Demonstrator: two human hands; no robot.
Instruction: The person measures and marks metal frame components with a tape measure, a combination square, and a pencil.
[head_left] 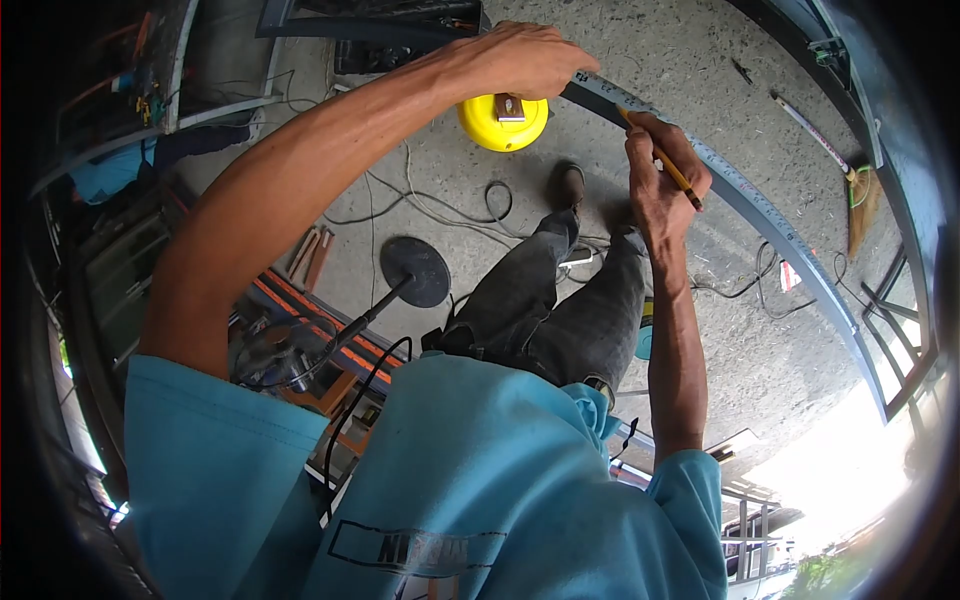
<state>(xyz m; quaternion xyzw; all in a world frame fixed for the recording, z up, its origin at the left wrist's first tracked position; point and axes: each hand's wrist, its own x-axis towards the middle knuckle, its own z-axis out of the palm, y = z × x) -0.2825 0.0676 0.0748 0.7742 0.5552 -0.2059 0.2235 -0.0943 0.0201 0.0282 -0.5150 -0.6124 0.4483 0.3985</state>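
Note:
A long metal bar spans the view in front of me, looking curved through the wide lens. Along it lies a marked steel ruler. My left hand is closed over the ruler's left end, its fingertips pressed there; the underside of the grip is hidden. In my right hand a yellow pencil is pinched, slanting across the fingers with one end near the ruler. That hand is against the bar's near edge. Below my left hand is a round yellow object with a small brown, metal-edged piece on top.
Black cables snake over the concrete floor near my feet. A round-based stand is at left, beside stacked orange-striped lengths. A broom lies at right by metal frames. Another person's blue shirt shows at far left.

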